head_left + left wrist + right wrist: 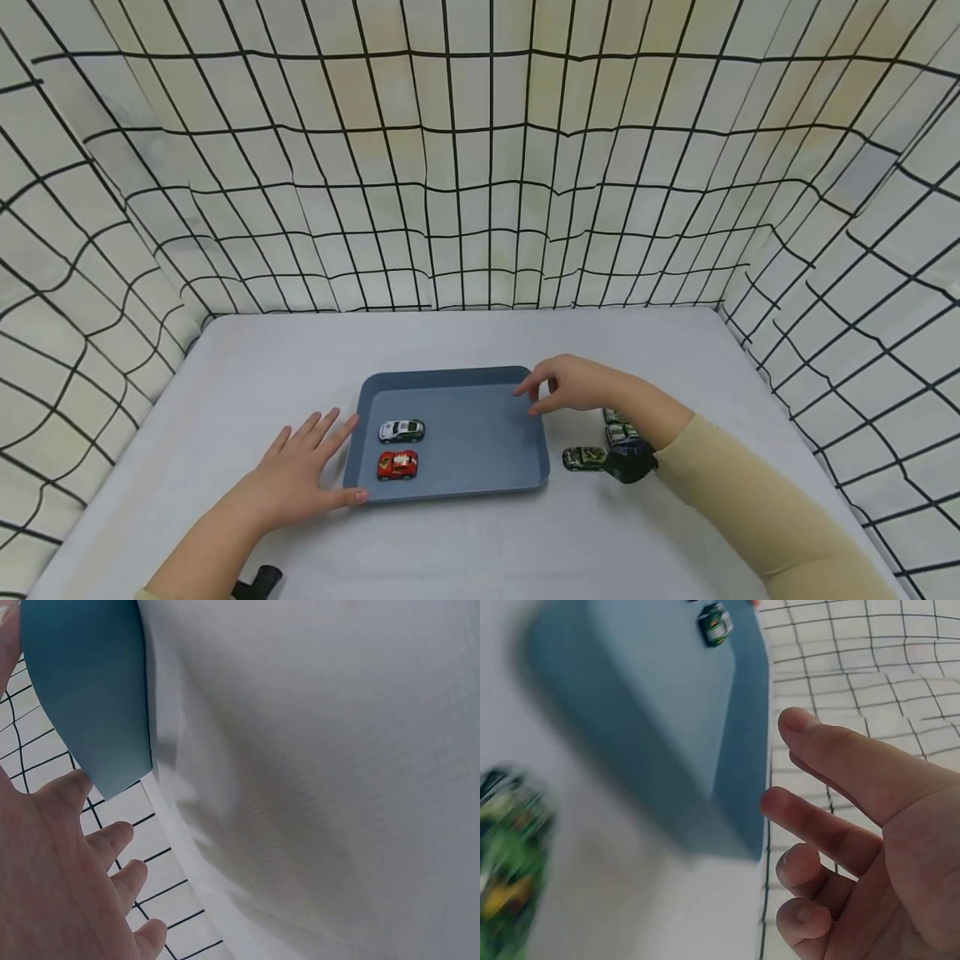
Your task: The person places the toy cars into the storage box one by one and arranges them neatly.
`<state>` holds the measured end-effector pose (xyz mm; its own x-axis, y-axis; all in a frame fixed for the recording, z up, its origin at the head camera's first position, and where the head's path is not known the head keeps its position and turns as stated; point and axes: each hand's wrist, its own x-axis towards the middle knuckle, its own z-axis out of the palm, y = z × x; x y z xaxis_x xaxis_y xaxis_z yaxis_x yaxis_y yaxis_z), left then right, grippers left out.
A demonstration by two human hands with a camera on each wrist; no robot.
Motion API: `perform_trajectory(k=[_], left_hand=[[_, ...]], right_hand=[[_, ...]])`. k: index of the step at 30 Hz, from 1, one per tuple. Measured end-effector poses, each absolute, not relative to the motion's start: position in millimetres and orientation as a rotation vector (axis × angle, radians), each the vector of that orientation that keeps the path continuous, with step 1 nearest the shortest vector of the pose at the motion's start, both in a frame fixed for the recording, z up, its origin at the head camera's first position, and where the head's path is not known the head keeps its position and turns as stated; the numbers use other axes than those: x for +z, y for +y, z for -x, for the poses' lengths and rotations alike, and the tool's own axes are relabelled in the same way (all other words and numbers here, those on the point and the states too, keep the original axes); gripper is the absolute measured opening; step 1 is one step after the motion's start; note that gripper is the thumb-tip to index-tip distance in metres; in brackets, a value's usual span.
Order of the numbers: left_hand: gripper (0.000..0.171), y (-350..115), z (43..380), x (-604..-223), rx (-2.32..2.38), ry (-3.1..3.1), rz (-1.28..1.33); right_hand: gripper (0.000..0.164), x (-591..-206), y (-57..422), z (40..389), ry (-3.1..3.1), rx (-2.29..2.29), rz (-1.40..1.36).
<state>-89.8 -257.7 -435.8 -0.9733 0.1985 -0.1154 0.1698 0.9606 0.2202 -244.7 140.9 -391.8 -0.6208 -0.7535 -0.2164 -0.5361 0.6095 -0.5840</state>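
Tray (480, 450), lower centre of frame: I judge light, stiff, slick; best held by opposite rims. Left hand (300, 473), lower left, spread wide; right hand (576, 383), right of centre, loosely bent, empty.

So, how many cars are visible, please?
5 visible: a white car and a red car in the tray; right of it, one green car, plus another and a third partly behind the right arm. More may be hidden there.

- A small booth-like workspace; the wider building cannot be told
- Black-gridded pale walls (472, 208) on three sides
- Plain white tabletop (465, 550) between them
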Motion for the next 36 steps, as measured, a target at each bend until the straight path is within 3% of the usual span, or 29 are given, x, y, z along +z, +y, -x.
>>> perform_trajectory(k=[13,36], left_hand=[[0.112,-257.4,88.6,-431.6,0.320,2.985,-0.279],[0.115,-258.1,88.2,-433.4,0.308,3.000,-0.275]], right_hand=[[0.032,-399.2,208.0,230.0,2.405,-0.683,0.908],[0.037,-421.4,209.5,208.0,2.345,-0.476,0.886]])
